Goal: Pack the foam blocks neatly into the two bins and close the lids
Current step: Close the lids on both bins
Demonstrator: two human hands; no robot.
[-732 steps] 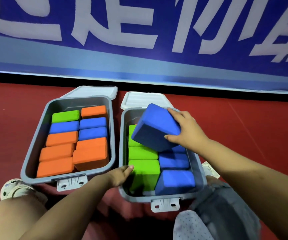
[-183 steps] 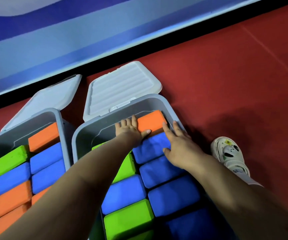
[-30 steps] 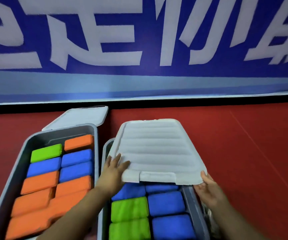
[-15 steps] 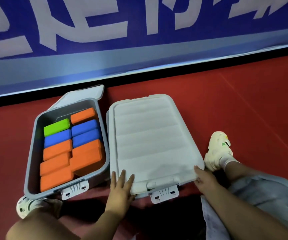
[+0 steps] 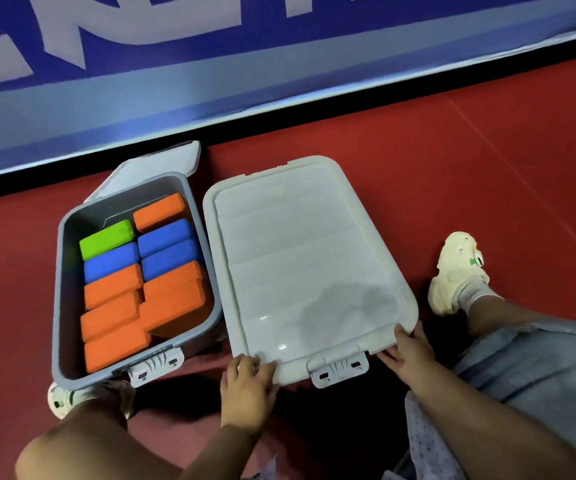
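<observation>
The right bin's white lid (image 5: 307,265) lies flat over its bin and hides the blocks inside. My left hand (image 5: 246,389) grips the lid's near left corner. At the near right corner my right hand (image 5: 409,355) holds the lid's edge. Between the hands sits the white latch (image 5: 338,368). The left grey bin (image 5: 59,289) stands uncovered, filled with orange (image 5: 172,299), blue (image 5: 165,237) and green (image 5: 106,235) foam blocks. Its white lid (image 5: 162,164) hangs back behind it.
Both bins sit on a red floor (image 5: 453,161) in front of a blue banner wall (image 5: 175,81). My white shoes (image 5: 456,271) and bare knees flank the bins, and a grey garment covers my right leg.
The right bin's lid has come down from half raised to flat on the bin. Both hands have slid to its near corners and now curl over the edge.
</observation>
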